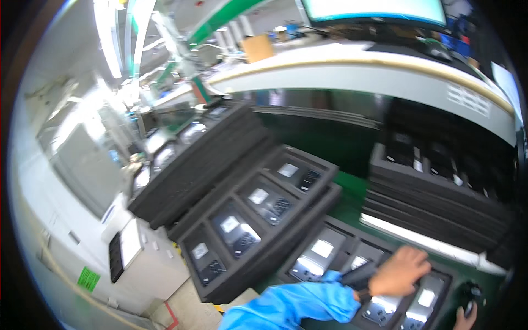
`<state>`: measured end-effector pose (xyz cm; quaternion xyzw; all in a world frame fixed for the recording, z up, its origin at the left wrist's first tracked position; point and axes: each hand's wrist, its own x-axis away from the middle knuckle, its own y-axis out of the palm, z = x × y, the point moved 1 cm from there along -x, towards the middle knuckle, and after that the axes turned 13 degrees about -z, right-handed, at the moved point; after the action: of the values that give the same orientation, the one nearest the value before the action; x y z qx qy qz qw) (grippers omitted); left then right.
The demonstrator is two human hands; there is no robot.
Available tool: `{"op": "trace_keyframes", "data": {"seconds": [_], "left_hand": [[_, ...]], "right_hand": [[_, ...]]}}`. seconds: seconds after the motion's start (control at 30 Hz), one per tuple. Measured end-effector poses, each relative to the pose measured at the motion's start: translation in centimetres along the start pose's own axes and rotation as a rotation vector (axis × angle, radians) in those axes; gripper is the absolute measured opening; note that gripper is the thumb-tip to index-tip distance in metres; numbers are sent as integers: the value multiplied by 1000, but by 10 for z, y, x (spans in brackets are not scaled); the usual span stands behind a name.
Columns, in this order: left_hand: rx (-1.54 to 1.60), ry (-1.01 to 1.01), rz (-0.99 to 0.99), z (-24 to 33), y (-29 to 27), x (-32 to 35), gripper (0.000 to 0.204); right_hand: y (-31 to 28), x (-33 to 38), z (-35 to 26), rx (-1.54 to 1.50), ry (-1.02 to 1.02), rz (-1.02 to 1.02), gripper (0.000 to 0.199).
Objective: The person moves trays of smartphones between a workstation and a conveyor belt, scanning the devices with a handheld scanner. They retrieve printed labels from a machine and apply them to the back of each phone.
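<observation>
Both hands I run from back here are apart: my left hand [400, 270], at the end of a blue sleeve [286, 308], is over the near foam tray [352, 235], fingers bent downward among the phones [316, 254], though I can't tell whether they grip one. My right hand [466, 318] only partly shows at the lower right, just beside a small dark object [469, 291]; whether it is closed on that, I can't make out. Those phones lie in separate pockets, pale labels up. Left of them I have a tray stack [275, 247] with four labelled phones on top, a taller stack [198, 179] behind it, a dark stack [429, 203] to the right, and a lit monitor [374, 8] beyond
</observation>
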<state>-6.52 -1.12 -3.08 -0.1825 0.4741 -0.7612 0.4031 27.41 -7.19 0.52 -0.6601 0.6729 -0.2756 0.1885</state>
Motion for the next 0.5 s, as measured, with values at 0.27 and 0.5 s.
{"op": "trace_keyframes", "data": {"seconds": [0.27, 0.5], "left_hand": [[77, 51, -13, -32, -23, 21, 29], [77, 78, 20, -34, -15, 20, 29]], "right_hand": [[38, 59, -77, -1151, 369, -628, 50], [106, 80, -117, -1005, 396, -835, 15]]}}
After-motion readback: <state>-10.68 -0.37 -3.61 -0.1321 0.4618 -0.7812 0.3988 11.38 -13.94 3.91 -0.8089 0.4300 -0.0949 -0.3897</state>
